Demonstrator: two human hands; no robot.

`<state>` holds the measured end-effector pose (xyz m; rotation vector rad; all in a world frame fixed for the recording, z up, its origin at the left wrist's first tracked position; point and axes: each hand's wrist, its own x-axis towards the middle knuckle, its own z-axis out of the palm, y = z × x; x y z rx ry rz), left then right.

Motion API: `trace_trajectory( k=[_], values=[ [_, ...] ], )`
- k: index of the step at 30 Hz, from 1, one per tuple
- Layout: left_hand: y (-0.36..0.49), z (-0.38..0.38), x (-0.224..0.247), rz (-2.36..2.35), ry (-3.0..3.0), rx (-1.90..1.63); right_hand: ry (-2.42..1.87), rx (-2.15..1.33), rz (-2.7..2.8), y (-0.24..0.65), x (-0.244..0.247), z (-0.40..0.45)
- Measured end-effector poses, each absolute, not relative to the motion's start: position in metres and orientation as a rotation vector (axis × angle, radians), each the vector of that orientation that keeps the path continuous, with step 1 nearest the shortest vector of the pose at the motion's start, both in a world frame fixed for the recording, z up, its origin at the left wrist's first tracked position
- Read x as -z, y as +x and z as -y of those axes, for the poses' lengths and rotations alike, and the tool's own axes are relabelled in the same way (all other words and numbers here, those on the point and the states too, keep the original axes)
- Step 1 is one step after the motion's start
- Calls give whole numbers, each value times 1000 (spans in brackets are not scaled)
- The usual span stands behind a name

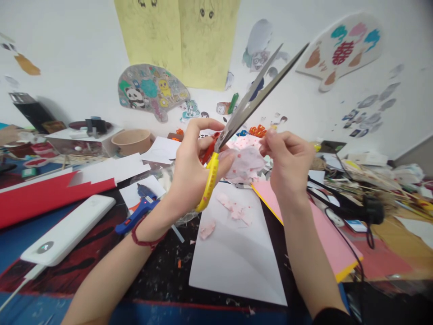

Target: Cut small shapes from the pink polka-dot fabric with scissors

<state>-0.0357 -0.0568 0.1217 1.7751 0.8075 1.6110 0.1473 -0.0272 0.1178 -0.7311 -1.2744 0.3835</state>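
Observation:
My left hand (194, 167) is closed around the handles of a pair of scissors (248, 106) with one yellow and one red handle. Their blades point up to the right and stand slightly apart. A thin, pale pink sheet with red dots (244, 163), like tissue or gauze, hangs between my hands, touching the left thumb and fingers. At its right edge my right hand (287, 155) is closed in a pinch; what lies between those fingertips is too small to make out. Below, torn pink scraps (233, 208) lie on a white paper sheet (240, 266).
A blue glue gun (137, 214) and a white power bank (69, 230) with its cable lie left. Pink and yellow sheets (324, 230) and a black cabled tool (358, 208) are at the right. Behind are a round tan container (131, 141) and a decorated wall.

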Motion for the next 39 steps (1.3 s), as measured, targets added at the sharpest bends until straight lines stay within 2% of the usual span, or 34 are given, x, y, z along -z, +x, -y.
trace_trajectory(
  k=[8, 14, 22, 33, 39],
  values=[
    [-35, 57, -120, -783, 1724, -1601, -729, -669, 1593, 143, -124, 44],
    [-33, 54, -119, -627, 1708, -1624, -669, -678, 1514, 136, -121, 45],
    [-34, 52, -118, -638, 1714, -1673, -733, -811, 1590, 146, -123, 45],
    [-39, 36, -117, -615, 1626, -1887, -732, -741, 1539, 145, -121, 43],
    [-35, 37, -113, -567, 1696, -1795, -740, -709, 1527, 145, -120, 41]
  ],
)
